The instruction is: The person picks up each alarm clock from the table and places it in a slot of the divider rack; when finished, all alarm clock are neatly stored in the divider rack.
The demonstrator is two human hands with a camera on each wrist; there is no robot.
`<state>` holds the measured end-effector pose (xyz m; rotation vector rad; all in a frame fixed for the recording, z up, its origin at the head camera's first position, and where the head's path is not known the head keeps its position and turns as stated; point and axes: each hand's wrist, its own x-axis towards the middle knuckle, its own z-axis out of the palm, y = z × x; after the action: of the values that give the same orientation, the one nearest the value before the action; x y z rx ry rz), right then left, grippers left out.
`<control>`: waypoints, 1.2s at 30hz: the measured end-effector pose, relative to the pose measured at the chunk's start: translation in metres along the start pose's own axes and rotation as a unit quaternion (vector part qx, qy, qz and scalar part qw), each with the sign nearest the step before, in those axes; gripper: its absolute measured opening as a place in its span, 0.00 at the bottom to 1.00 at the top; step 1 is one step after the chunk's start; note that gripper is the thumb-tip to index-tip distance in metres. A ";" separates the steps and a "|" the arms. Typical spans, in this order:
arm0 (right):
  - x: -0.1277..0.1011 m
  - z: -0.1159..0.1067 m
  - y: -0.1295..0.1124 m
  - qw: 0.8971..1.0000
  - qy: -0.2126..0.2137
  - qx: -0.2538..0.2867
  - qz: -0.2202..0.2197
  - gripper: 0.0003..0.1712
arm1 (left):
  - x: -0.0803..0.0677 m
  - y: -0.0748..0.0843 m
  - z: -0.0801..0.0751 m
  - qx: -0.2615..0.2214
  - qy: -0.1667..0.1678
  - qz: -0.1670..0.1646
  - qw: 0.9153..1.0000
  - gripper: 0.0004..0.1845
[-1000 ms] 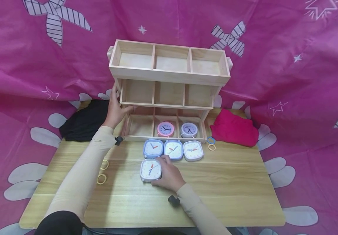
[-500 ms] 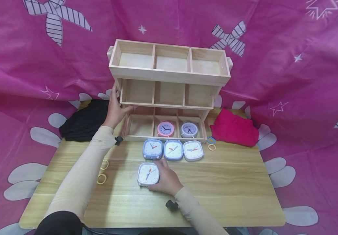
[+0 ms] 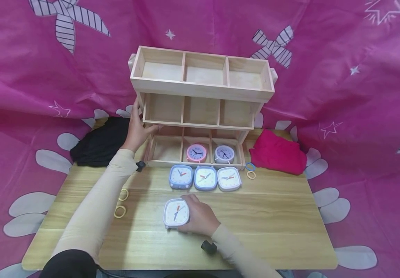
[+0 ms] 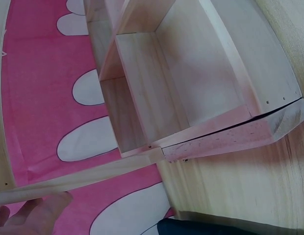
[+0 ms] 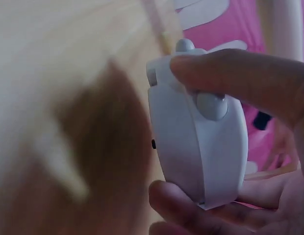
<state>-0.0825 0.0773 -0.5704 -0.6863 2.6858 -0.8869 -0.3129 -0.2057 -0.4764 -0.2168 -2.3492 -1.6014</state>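
My right hand (image 3: 200, 217) grips a white square clock (image 3: 176, 212) with a red hand, face up at the middle front of the wooden table (image 3: 276, 231). The right wrist view shows a finger over the white square clock's (image 5: 198, 147) top edge and another under its bottom edge. My left hand (image 3: 136, 129) holds the left side of a three-tier wooden shelf (image 3: 200, 83), thumb at the middle tier's corner. In the left wrist view, fingertips (image 4: 32, 215) lie against a shelf board (image 4: 83, 178). Three square clocks (image 3: 205, 178) lie in a row before the shelf.
A pink round clock (image 3: 196, 153) and a lilac round clock (image 3: 224, 154) stand in the bottom tier's middle and right compartments. Black cloth (image 3: 99, 144) lies left of the shelf, red cloth (image 3: 277, 152) right. Yellow rings (image 3: 121, 211) lie near my left arm; blue and yellow rings (image 3: 250, 170) by the red cloth.
My right hand has drawn the white square clock toward me, away from the row of three clocks. The left hand has stayed on the shelf.
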 end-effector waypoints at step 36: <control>0.213 -0.047 -0.021 0.991 0.098 0.009 0.088 0.54 | -0.003 0.003 0.002 0.001 0.012 0.004 1.000 0.71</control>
<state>-0.2752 -0.0208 -0.5351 -0.3656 2.8507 -0.9765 -0.3097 -0.2026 -0.4757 -0.2037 -2.3289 -1.5894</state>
